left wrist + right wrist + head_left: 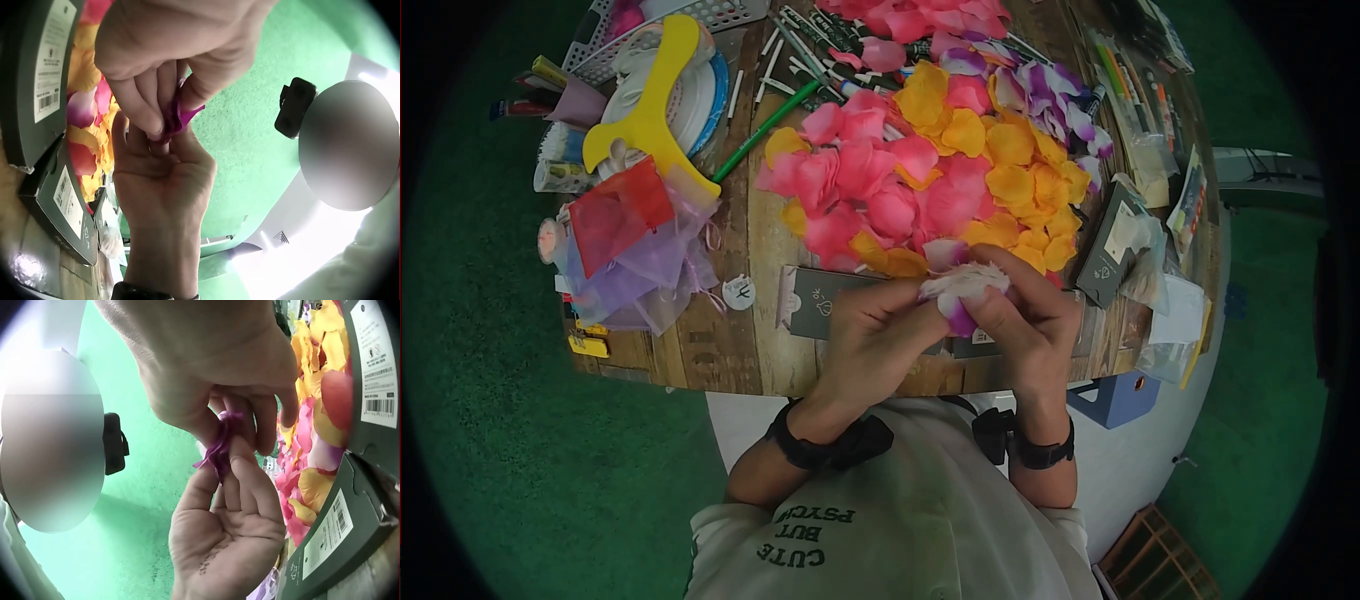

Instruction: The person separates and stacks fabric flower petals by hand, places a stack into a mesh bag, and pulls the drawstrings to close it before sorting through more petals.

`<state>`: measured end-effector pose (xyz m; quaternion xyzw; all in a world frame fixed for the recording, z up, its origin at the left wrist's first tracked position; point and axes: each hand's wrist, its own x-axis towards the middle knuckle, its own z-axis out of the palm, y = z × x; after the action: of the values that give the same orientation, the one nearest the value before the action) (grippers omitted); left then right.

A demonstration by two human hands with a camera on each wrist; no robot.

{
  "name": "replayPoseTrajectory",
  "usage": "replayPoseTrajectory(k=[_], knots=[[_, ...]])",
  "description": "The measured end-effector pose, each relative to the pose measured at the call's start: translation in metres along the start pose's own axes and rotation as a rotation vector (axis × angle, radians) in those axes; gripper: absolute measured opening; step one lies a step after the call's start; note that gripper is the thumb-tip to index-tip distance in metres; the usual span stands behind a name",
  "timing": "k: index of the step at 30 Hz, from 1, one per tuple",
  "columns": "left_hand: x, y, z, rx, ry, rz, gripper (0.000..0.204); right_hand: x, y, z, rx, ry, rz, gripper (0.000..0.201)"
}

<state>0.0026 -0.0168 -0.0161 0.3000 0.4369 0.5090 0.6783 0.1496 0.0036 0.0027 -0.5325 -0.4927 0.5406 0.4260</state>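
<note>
Both hands meet over the front edge of the wooden table, in the middle of the head view. Between them is a bunch of white and purple petals. My left hand pinches its left side between thumb and fingers. On the other side, the thumb and fingers of my right hand grip the same bunch. Both wrist views show the purple edges of the petals poking out between the fingertips. The inner part of the bunch is hidden by the fingers.
Beyond the hands lies a large heap of pink petals and yellow petals, with purple-white petals behind. Dark boxes flank it. At left are mesh bags, a yellow three-armed piece and a green stick.
</note>
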Motion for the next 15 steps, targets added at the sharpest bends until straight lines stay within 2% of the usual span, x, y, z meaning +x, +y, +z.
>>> replayPoseTrajectory(k=[1,2,3,6,7,9,10,12,15], knots=[[0.0,0.001,0.0,0.001,0.007,0.004,0.018,-0.001,-0.001,0.0,0.045,-0.04,0.052,0.032],[0.0,0.002,-0.001,0.04,0.002,0.003,0.018,0.0,0.002,0.001,0.06,-0.025,-0.018,0.028],[-0.001,0.003,-0.001,0.079,-0.004,-0.001,0.018,0.0,0.001,0.003,0.061,-0.029,-0.015,0.028],[-0.003,0.001,-0.004,0.06,-0.031,0.005,0.027,-0.002,0.001,0.007,0.1,0.039,0.009,0.025],[-0.004,0.004,-0.005,0.06,-0.027,0.005,0.027,-0.003,0.004,0.008,0.055,0.079,-0.037,0.022],[-0.006,0.01,-0.006,-0.004,-0.151,0.023,0.039,-0.005,0.006,0.008,0.009,0.116,-0.079,0.02],[-0.005,0.005,-0.006,-0.005,-0.147,0.021,0.039,-0.005,0.005,0.007,-0.023,0.122,-0.105,0.019],[0.001,-0.008,-0.004,0.242,-0.089,0.23,0.048,-0.007,0.006,0.006,-0.051,0.119,-0.134,0.019],[0.0,-0.007,-0.002,0.209,-0.083,0.216,0.042,-0.01,0.007,0.007,-0.058,0.1,-0.196,0.02]])
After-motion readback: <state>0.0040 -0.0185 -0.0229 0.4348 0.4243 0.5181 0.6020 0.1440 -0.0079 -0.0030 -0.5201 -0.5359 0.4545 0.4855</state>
